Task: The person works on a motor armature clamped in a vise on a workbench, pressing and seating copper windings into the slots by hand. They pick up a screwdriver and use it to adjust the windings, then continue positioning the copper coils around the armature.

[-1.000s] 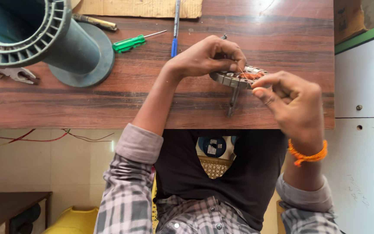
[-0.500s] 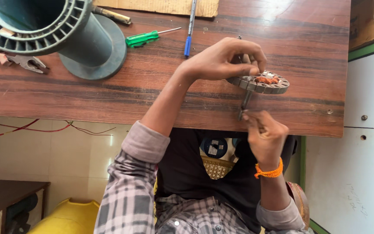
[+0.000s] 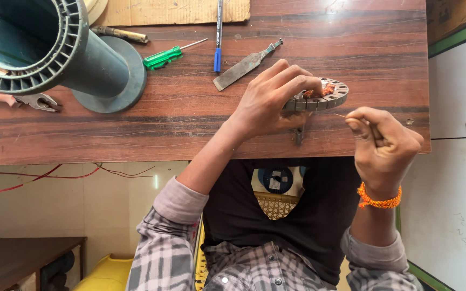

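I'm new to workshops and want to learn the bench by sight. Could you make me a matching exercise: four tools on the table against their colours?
Things:
1. screwdriver
2. pen
3. big spool
4. file

Colours:
A. dark teal
B. bare grey metal
C. green handle
D. blue, with a blue cap

Pairs: 1-C, 2-D, 3-A, 4-B
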Action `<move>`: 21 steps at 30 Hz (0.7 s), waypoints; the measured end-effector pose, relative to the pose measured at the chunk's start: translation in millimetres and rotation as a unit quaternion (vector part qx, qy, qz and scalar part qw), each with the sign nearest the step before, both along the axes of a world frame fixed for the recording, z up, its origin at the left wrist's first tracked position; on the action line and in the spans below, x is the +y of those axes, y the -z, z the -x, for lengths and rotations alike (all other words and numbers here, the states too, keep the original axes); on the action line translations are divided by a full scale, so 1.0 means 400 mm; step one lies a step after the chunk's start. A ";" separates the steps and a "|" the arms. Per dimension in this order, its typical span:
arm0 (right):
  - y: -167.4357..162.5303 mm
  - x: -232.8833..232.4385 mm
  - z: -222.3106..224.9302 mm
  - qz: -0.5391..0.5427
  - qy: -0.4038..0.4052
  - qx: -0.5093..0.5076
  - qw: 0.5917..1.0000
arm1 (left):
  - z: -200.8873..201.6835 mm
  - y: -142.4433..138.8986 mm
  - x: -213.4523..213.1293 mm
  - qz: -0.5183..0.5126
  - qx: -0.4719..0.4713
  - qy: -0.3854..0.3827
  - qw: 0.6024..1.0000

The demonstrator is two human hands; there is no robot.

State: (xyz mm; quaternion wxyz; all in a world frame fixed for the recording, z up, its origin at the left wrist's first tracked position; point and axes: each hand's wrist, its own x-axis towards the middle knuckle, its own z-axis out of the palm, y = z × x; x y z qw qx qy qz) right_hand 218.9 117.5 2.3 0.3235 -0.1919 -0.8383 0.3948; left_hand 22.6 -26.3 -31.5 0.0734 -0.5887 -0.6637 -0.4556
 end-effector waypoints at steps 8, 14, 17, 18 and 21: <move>-0.051 0.006 0.061 -0.134 -0.096 0.012 0.986 | -0.005 0.015 0.004 -0.017 -0.004 0.000 1.000; -0.079 0.024 0.083 -0.147 -0.128 -0.019 0.981 | -0.006 0.009 0.000 -0.018 -0.011 0.008 1.000; -0.086 0.019 0.070 -0.140 -0.115 -0.042 0.983 | -0.005 0.008 0.000 -0.027 -0.009 0.006 1.000; -0.087 0.016 0.064 -0.137 -0.116 -0.041 0.983 | -0.005 0.009 0.001 -0.026 -0.009 0.004 1.000; -0.087 0.016 0.053 -0.128 -0.120 -0.035 0.984 | -0.004 0.010 0.002 -0.028 -0.011 0.004 1.000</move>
